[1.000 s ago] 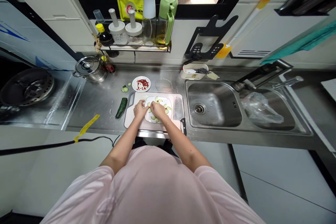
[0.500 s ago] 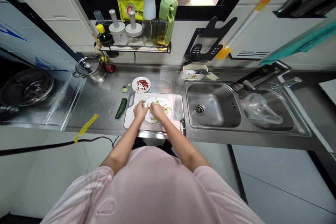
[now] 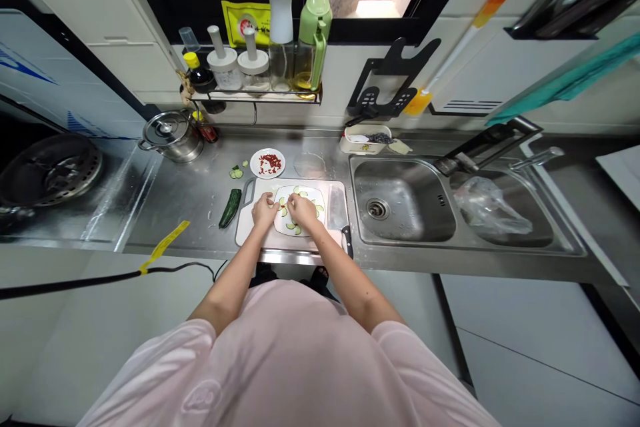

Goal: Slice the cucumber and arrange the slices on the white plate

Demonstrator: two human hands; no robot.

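Both hands are over a white squarish plate point(image 3: 323, 217), where thin cucumber slices point(image 3: 293, 227) lie in small flower-like groups, some with red bits between them. My left hand point(image 3: 264, 211) is at the plate's left edge, fingers curled and thumb tip close to a slice. Over the plate's upper middle, my right hand point(image 3: 303, 211) has thumb and fingertips pinched together. Anything held in either hand is too small to make out. Under the plate lies a pale cutting board point(image 3: 246, 230). A cleaver point(image 3: 339, 203) rests on its right side, black handle towards me.
Left of the board lies a piece of cucumber point(image 3: 230, 209), with loose slices point(image 3: 236, 173) behind it. A round plate point(image 3: 256, 172) holds chopped red pieces. The sink point(image 3: 405, 203) is to the right, a lidded pot point(image 3: 173, 137) at back left, and a bottle shelf point(image 3: 255, 97) above.
My hands have moved slightly apart, uncovering red bits on the slices between them. The view has tilted and shifted a little. The plate, board and cleaver stay in place.
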